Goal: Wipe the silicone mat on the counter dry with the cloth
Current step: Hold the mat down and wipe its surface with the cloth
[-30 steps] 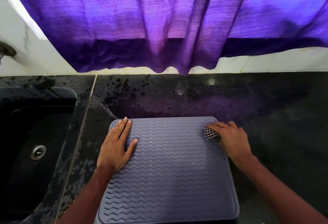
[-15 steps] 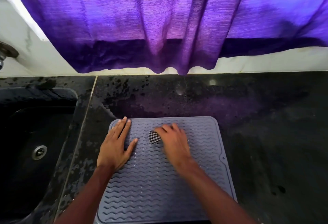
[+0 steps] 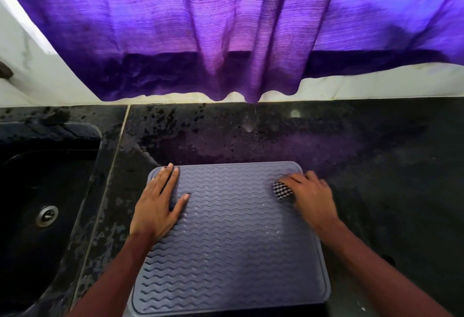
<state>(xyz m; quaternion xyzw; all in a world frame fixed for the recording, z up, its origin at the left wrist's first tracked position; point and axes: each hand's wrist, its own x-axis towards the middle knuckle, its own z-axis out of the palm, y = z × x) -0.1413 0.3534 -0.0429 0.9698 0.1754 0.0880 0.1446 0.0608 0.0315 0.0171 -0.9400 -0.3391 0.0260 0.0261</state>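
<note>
- A dark sink (image 3: 37,186) is sunk into the desk (image 3: 381,171) at the far left; its metal drain (image 3: 47,215) shows in the basin.
- The left hand (image 3: 158,206) lies flat on the far left corner of the silicone mat (image 3: 226,246); its fingers are straight and close together, the thumb is spread to the side, and it holds nothing.
- The silicone mat, grey with wavy ridges, lies flat on the dark, blotchy desk, just right of the sink; small bright specks glint near its middle.
- The cloth (image 3: 282,190), a small black-and-white checked wad, sits on the mat near its far right corner.
- The right hand (image 3: 312,201) rests on the cloth and covers its right part; the hand is blurred, so I cannot tell whether its fingers curl round the cloth or lie straight on it.
- A purple curtain (image 3: 226,28) hangs across the whole back, above the far edge of the desk.
</note>
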